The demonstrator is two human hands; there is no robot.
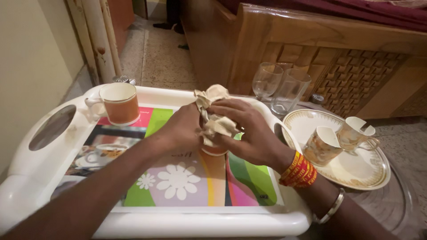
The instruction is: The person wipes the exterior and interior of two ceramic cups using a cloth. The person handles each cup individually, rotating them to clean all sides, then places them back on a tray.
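Over the middle of a white tray point(58, 146) with a colourful flowered bottom, both my hands meet around an orange cup point(214, 151). My left hand point(180, 129) wraps the cup from the left. My right hand point(247, 131) presses a crumpled beige cloth point(212, 111) onto and into the cup; the cloth hides most of it, so only the cup's lower rim shows. Red-and-yellow thread bands and a metal bangle circle my right wrist.
A second orange-and-white cup point(119, 103) stands at the tray's far left. Right of the tray, a gold-patterned plate point(356, 171) holds two tilted patterned cups point(322, 144). Two clear glasses point(280, 86) stand behind it, against a carved wooden bed frame point(338, 58).
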